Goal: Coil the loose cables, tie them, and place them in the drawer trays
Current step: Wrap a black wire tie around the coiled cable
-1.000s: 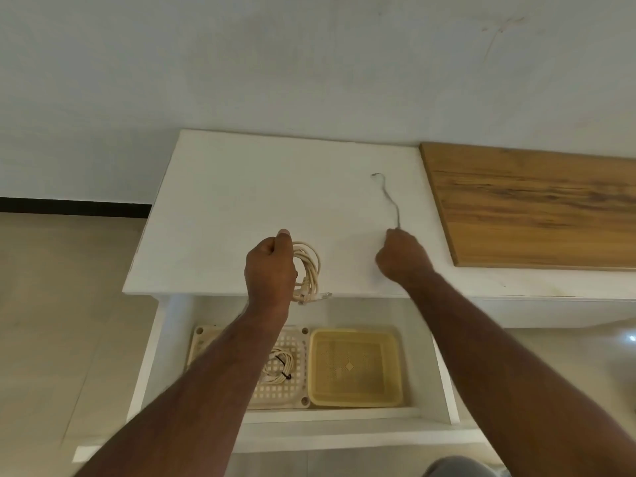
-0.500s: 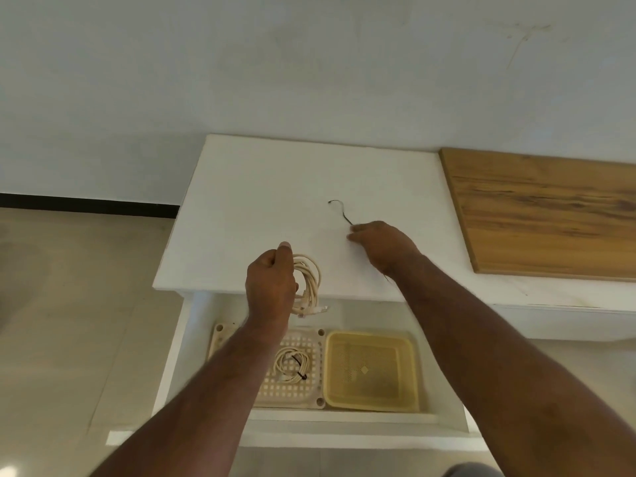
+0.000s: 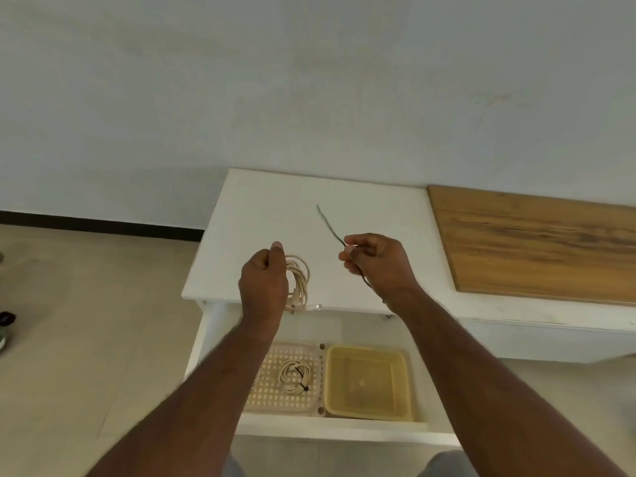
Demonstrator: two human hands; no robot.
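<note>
Cream coiled cable [image 3: 298,283] is sitting clamped in the left hand [image 3: 263,287] above the white worktop [image 3: 261,208], untied; at three o'clock, the right hand [image 3: 377,261] is pinching a thin dark tie [image 3: 328,225]. One tied coil [image 3: 295,376] is already lying in the perforated tray [image 3: 275,397].

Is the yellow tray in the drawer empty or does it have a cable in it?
Empty. The yellow tray shows only its bare bottom; the one tied cable lies in the white perforated tray beside it.
</note>
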